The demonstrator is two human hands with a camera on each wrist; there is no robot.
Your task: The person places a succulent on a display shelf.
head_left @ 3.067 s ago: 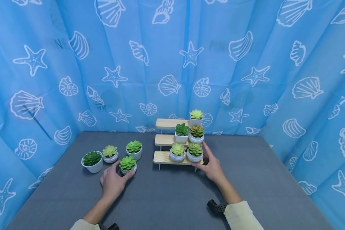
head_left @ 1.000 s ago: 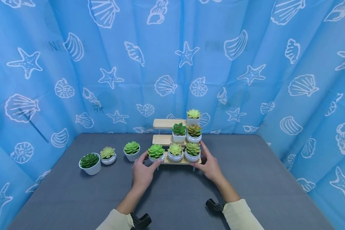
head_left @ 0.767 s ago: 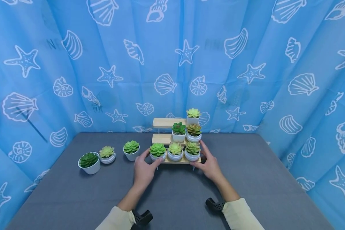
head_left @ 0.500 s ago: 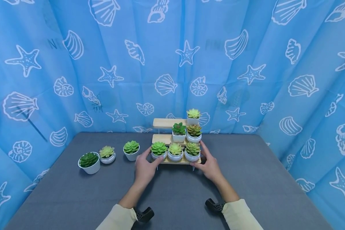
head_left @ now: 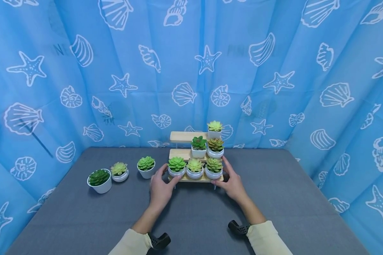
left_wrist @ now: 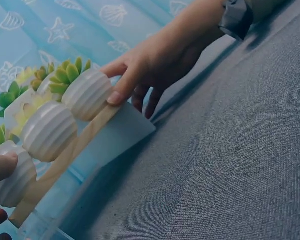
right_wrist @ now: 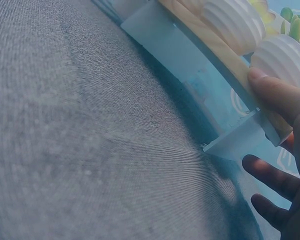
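Note:
A three-tier wooden display stand (head_left: 181, 154) holds several potted succulents. On its bottom tier, my left hand (head_left: 160, 189) grips a bright green succulent (head_left: 177, 164) in a ribbed white pot, thumb in front and fingers at its left side. That pot stands at the left end, beside a yellowish succulent (head_left: 195, 165). My right hand (head_left: 235, 186) holds the stand's right end by the bottom board. In the right wrist view its thumb (right_wrist: 272, 90) lies on the board's front edge, close against the rightmost pot (right_wrist: 282, 60); the lower fingers hang free of the stand.
To the left on the grey tabletop (head_left: 198, 223) stand a dark green succulent (head_left: 99, 178), a pale one (head_left: 119, 170) and a green one (head_left: 145, 164), all in white pots. A blue shell-patterned curtain (head_left: 166, 106) hangs behind and at both sides.
My left hand has carried the bright green succulent from the tabletop rightward to the bottom tier, then shifted it slightly right toward its neighbour. The right hand has kept its hold on the stand.

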